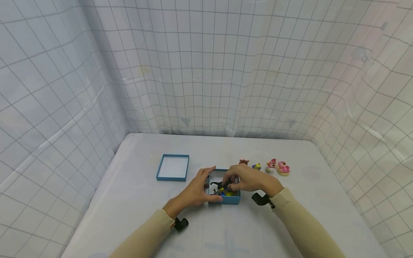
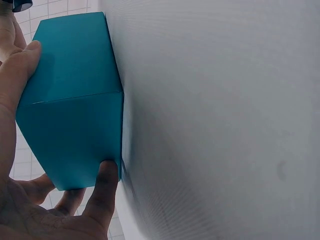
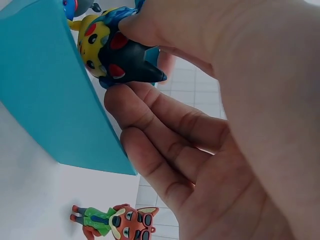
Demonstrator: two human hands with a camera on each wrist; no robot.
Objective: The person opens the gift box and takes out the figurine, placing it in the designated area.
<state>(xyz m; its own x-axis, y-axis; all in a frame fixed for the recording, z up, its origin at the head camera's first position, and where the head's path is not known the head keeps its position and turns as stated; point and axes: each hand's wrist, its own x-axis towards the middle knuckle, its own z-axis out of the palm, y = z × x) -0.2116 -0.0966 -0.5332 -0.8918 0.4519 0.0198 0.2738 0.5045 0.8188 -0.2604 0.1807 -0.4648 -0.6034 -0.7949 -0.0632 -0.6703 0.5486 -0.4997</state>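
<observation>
A small blue open-topped box stands on the table, held by my left hand. The thumb lies on the front wall and the fingers spread around the left side; the left wrist view shows the outer walls of the box. My right hand pinches a toy figurine with a yellow face, red cheeks and a dark hood, over the box opening. Inside the box lie several small figurines, with grey, blue and yellow parts showing; the right hand covers some of them.
A shallow blue-rimmed lid lies left of the box, white inside up. Right of the box stand a fox figurine, a blue-and-yellow figurine, a pink bear figurine and another pink one on a ring. Gridded white curtains enclose the table.
</observation>
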